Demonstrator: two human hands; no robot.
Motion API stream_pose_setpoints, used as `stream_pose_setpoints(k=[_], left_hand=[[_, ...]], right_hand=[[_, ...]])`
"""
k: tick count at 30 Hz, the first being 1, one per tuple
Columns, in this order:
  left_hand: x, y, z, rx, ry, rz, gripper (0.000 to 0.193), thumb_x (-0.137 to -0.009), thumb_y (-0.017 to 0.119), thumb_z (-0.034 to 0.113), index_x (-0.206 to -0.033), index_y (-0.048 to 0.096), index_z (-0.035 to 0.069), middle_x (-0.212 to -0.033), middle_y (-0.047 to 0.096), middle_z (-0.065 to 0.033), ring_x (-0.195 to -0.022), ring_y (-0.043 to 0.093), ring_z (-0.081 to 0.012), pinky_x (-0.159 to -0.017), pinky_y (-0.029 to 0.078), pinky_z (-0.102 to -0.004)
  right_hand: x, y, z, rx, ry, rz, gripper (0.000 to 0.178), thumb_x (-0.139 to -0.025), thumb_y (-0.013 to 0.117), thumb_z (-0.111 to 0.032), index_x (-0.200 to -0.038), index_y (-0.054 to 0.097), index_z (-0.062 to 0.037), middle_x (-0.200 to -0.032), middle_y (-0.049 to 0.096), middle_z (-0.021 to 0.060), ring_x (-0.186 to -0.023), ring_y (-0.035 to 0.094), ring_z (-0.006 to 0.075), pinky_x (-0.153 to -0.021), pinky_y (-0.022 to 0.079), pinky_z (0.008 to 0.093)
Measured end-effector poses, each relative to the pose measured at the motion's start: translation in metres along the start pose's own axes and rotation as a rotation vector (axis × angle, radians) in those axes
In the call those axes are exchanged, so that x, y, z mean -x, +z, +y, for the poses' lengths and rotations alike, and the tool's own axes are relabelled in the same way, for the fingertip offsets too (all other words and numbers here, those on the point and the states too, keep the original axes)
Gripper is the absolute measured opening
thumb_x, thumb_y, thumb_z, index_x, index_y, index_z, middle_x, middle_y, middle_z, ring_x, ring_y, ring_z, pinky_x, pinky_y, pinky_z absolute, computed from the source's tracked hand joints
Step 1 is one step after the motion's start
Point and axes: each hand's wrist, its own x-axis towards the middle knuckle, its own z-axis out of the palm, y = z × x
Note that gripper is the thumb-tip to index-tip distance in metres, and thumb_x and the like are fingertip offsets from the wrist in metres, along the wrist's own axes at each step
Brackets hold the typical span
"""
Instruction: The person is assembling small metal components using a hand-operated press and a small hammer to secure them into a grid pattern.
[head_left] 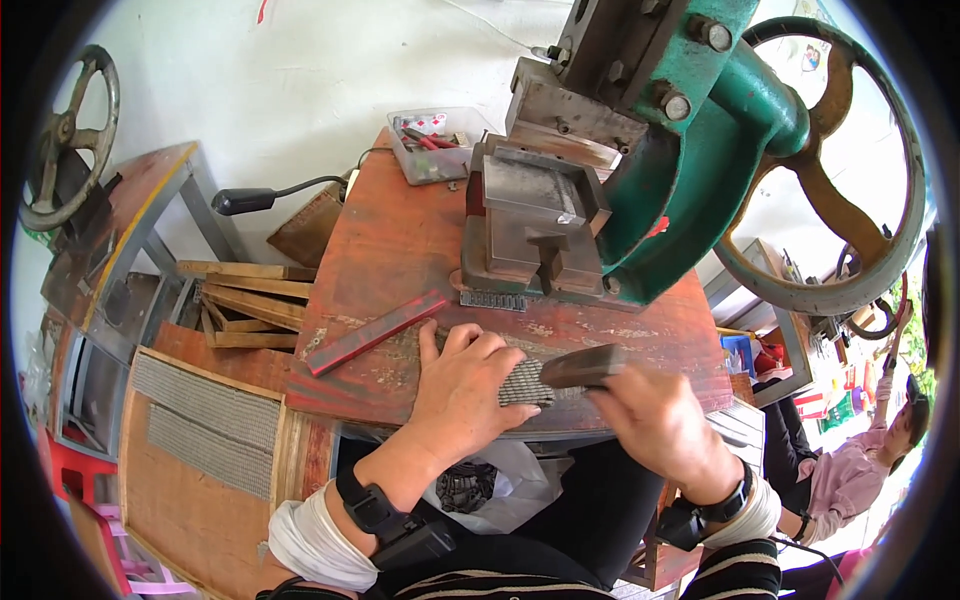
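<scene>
"What did we grip?"

"Our left hand (465, 372) pinched a grey ribbed stack (524, 386); our right hand (655, 408) clasped a dark block (578, 367) just beside it."

"Stack's position?"

"We noted it on the red table (390, 255), near the front edge."

The left hand (463, 377) arches palm-down, thumb (521, 414) nearer than its fingers (484, 343), while the right hand (648, 402) curls into a grip.

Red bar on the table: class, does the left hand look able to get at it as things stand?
Probably yes: the red bar lies near the left hand, with nothing visible between them, though that hand would first have to release the grey ridged piece.
</scene>
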Motion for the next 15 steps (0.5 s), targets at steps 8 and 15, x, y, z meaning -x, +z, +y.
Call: stream_pose_setpoints(k=[8, 15], left_hand=[[-0.001, -0.002, 0.000, -0.002, 0.003, -0.010, 0.058, -0.062, 0.086, 0.038, -0.110, 0.068, 0.010, -0.112, 0.061, -0.0027, -0.117, 0.048, -0.0288, -0.107, 0.024, -0.0617], [-0.004, -0.002, 0.002, 0.003, 0.001, -0.008, 0.059, -0.061, 0.087, 0.038, -0.110, 0.068, 0.010, -0.112, 0.062, -0.0032, -0.117, 0.048, -0.0292, -0.107, 0.023, -0.0615]], right_hand=[[0.003, 0.004, -0.003, -0.017, 0.026, 0.011, 0.029, -0.082, 0.073, -0.013, -0.109, 0.063, -0.0063, -0.075, 0.061, 0.0114, -0.059, 0.063, 0.0326, -0.051, 0.052, 0.0414], [0.007, 0.011, 0.002, 0.048, 0.059, -0.052, 0.029, -0.085, 0.072, -0.020, -0.111, 0.063, -0.0092, -0.070, 0.060, 0.0101, -0.059, 0.064, 0.0319, -0.050, 0.051, 0.0419]])
